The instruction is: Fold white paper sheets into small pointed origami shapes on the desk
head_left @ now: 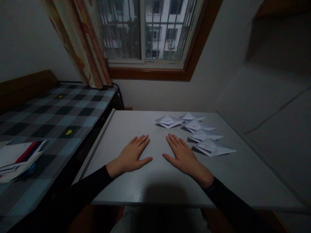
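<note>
My left hand (134, 153) lies flat, palm down, on the white table (126, 187), thumb spread away from the fingers. Palm down too, my right hand (181, 153) rests on the tabletop with its thumb pointing left. Neither hand holds anything, and a gap of bare tabletop separates them. Several folded white paper boats sit at the back right of the table. Nearest to my right hand is the front paper boat (213, 148), just to its right and apart from it. Another paper boat (168, 121) stands beyond my fingertips, left of the row.
Left of the table is a bed with a checked sheet (80, 110), papers (19, 160) lying on it. A curtain (82, 42) hangs beside the barred window (145, 35) behind the table. A wall (272, 113) borders the right side.
</note>
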Demonstrator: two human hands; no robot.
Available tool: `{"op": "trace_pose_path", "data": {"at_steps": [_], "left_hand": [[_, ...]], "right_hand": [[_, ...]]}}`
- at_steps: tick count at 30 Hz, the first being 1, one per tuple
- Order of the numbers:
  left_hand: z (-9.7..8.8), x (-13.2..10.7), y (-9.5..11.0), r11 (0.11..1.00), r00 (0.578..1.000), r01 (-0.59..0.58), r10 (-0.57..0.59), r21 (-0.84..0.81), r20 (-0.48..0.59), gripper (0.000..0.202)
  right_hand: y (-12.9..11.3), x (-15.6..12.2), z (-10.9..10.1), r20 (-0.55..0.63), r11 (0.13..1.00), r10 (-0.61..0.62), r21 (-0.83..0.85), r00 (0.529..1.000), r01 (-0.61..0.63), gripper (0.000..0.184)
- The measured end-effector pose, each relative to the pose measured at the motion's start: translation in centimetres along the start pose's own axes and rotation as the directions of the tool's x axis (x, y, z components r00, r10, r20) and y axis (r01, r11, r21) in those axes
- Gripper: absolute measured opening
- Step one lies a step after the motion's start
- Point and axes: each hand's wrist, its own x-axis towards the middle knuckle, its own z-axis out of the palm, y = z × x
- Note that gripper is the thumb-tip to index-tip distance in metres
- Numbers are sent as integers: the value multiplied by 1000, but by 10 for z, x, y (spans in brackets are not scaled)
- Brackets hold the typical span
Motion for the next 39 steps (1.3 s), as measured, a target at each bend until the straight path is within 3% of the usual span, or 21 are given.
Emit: {"op": "trace_pose_path", "data": {"at_steps": [4, 8, 12, 16, 19, 23, 27, 29, 35, 39], "left_hand": [[4, 32, -6, 992, 987, 25, -44, -124, -153, 75], [12, 88, -15, 963, 902, 66, -170, -262, -397, 70], [16, 135, -24, 996, 912, -7, -31, -90, -409, 47], [20, 153, -29, 999, 937, -35, 28, -12, -349, 20], [18, 144, -33, 999, 950, -43, 37, -12, -311, 18], [5, 106, -42, 997, 952, -49, 27, -65, -304, 22], [-14, 59, -53, 968, 960, 4, -74, -250, -270, 27], [-21, 44, -55, 948, 966, 35, -113, -316, -232, 28], [-28, 36, -49, 927, 989, 4, -59, -376, -135, 29], [-34, 34, -51, 933, 992, -78, 38, -353, -119, 25]], "right_hand": [[-1, 0, -2, -28, 1000, -12, 22, 1000, 12, 85], [0, -2, -6, -114, 996, -21, 84, 993, 31, 76], [2, -3, -11, -175, 989, 3, 143, 985, 23, 64], [4, -3, -14, -188, 987, 12, 159, 982, 18, 55], [4, -4, -15, -196, 983, 22, 181, 980, 14, 52], [7, -5, -14, -227, 957, 92, 290, 970, -23, 55], [10, 5, -8, -239, 862, 267, 493, 934, -121, 61], [7, 17, -5, -232, 803, 276, 590, 933, -91, 63], [-19, 64, 3, -189, 706, 139, 708, 972, 37, 50], [-18, 82, 14, -258, 690, 219, 722, 941, 38, 59]]}}
